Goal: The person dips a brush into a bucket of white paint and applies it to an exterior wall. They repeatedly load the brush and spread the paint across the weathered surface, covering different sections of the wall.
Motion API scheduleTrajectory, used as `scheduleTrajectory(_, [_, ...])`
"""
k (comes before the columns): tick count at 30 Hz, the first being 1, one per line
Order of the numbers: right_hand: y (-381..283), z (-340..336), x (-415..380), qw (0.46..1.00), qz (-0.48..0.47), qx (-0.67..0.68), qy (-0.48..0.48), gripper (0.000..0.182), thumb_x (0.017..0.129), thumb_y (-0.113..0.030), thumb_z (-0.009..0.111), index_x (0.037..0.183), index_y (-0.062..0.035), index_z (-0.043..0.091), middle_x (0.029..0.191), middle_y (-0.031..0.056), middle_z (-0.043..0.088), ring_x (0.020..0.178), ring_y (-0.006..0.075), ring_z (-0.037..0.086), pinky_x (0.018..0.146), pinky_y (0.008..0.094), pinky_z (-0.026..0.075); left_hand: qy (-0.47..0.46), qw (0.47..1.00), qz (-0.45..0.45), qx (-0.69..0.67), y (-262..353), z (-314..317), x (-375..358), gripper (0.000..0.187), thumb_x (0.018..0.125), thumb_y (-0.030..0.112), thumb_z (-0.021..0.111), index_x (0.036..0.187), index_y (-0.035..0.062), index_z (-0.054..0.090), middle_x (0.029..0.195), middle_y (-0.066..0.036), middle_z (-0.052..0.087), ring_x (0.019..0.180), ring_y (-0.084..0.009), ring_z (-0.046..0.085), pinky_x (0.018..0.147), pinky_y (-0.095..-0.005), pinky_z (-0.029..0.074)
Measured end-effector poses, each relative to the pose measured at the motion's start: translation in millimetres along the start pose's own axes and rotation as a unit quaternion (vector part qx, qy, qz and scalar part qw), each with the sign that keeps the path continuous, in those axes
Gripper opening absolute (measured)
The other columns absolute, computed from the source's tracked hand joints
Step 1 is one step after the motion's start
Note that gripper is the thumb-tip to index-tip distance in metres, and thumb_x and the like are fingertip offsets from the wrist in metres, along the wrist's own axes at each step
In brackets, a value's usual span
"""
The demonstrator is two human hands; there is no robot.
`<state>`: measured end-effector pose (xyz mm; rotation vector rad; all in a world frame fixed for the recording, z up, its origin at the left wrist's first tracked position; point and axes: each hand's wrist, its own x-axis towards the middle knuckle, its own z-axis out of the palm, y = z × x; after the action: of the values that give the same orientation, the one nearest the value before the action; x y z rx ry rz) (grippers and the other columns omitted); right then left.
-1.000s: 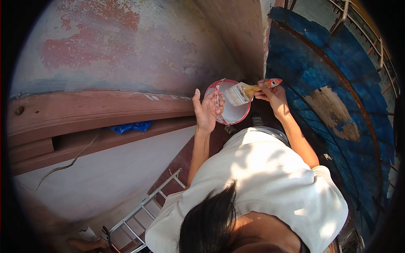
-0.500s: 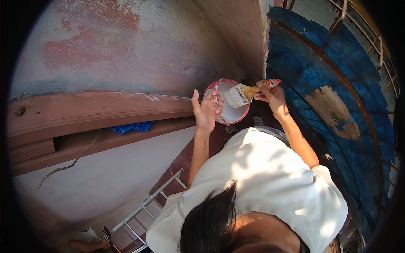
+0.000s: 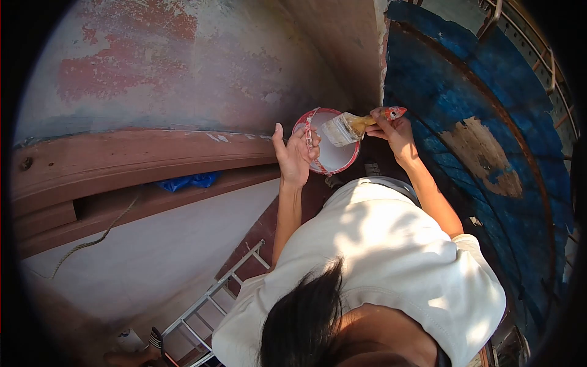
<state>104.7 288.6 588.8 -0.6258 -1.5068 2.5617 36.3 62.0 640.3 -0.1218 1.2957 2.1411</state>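
Observation:
My left hand [image 3: 295, 160] has its fingers hooked round the red-and-white handle [image 3: 308, 133] of a bucket, thumb pointing up. The bucket [image 3: 343, 168] has a red rim and whitish paint [image 3: 332, 156] inside. Between the thumb and fingers of my right hand [image 3: 396, 136] is a wide paintbrush [image 3: 354, 126], its yellow and red handle pointing right. Its white-coated bristles point left, over the bucket's opening.
A wall [image 3: 183, 73] with peeling pink and white paint rises ahead, above a reddish-brown ledge [image 3: 147, 156]. Blue plastic [image 3: 188, 181] and a rope [image 3: 92, 243] lie lower left. A metal ladder [image 3: 211, 300] and another person's foot [image 3: 153, 348] show below. A worn blue panel [image 3: 440, 79] stands right.
Both hands, the bucket and the brush appear slightly higher and further left in view, as do the surroundings. Both grips stay the same.

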Motion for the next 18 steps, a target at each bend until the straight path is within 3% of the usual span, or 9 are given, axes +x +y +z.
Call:
scheduleTrajectory(4, [2.9,-2.9,1.5,0.998,-0.040,-0.050,-0.022,0.018,0.092,-0.017,0.061,0.100,-0.0007,0.061,0.094,0.0111,0.067,0.077,0.0170,0.068,0.072,0.0282,0.058,-0.014,1.000,0.001,0.005,-0.8,-6.9,0.8,0.087,0.083,0.079,0.028,0.104,-0.0016,0.052,0.076,-0.005,0.051,0.058,-0.0109,0.042,0.057,-0.0231,0.034])
scheduleTrajectory(9, [-0.7,-2.6,2.4,0.997,-0.043,-0.056,-0.005,0.015,0.092,-0.014,0.059,0.097,0.0001,0.060,0.093,0.0114,0.067,0.075,0.0161,0.068,0.069,0.0270,0.057,0.004,1.000,-0.005,0.021,-1.8,-9.7,2.5,0.088,0.082,0.080,0.026,0.104,-0.0011,0.053,0.074,-0.005,0.051,0.056,-0.0104,0.041,0.056,-0.0220,0.034])
scheduleTrajectory(12, [5.4,-4.2,10.3,0.989,-0.100,-0.109,-0.027,0.013,0.092,-0.011,0.059,0.095,0.0018,0.062,0.091,0.0102,0.067,0.072,0.0148,0.067,0.066,0.0257,0.057,0.004,1.000,-0.001,0.021,-0.2,-8.4,3.3,0.088,0.082,0.080,0.027,0.104,-0.0011,0.053,0.073,-0.004,0.051,0.056,-0.0102,0.041,0.055,-0.0220,0.033])
scheduleTrajectory(18, [-2.8,10.7,15.1,0.997,-0.042,-0.064,-0.033,0.016,0.092,-0.013,0.061,0.099,0.0008,0.060,0.087,0.0103,0.066,0.071,0.0147,0.067,0.064,0.0247,0.057,0.024,1.000,0.017,0.010,4.8,-11.5,-1.9,0.088,0.081,0.081,0.029,0.105,-0.0006,0.053,0.075,-0.004,0.051,0.055,-0.0092,0.041,0.055,-0.0215,0.033])
